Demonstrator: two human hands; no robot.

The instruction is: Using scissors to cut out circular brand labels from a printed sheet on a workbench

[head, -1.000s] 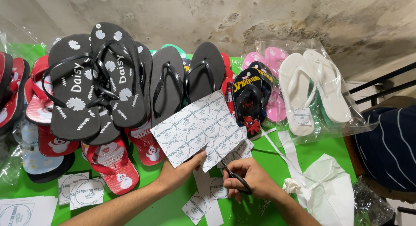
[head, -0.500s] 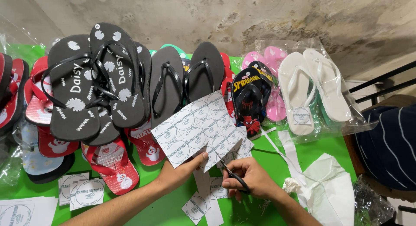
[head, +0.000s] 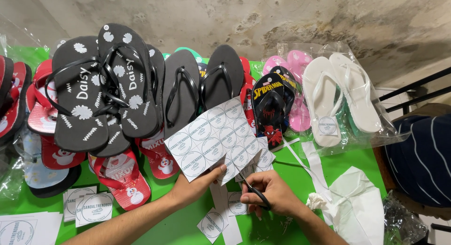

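- Step in hand: a white paper sheet printed with rows of round labels [head: 213, 139] is being cut apart; the cut is judged to be midway along the sheet's lower right edge.
- Left hand [head: 195, 188]: closed in a pinch on the sheet's lower edge, by which the sheet is held up, tilted, above the green table top [head: 178, 226] and in front of the sandals.
- Right hand [head: 275, 193]: clenched through the handles of a pair of dark-handled metal scissors [head: 251, 188], whose blades are set into the paper.
- Next move, as judged: the blades are to be kept between the printed circles, and the sheet fed steadily by the pinching fingers, so that no label is clipped.
- Count, cut paper squares with one round label each [head: 213, 221]: about three are seen below the hands; more lie part hidden under the sheet.
- Count, small stacks of cut labels [head: 94, 207]: two are seen at the lower left.
- Count, black rubber flip-flops with white daisy print [head: 98, 85]: two.
- Count, plain black flip-flops [head: 202, 83]: two.
- Count, white flip-flops in a clear plastic bag [head: 340, 97]: two.
- Count, red flip-flops with snowman print [head: 124, 179]: at least three, partly covered.
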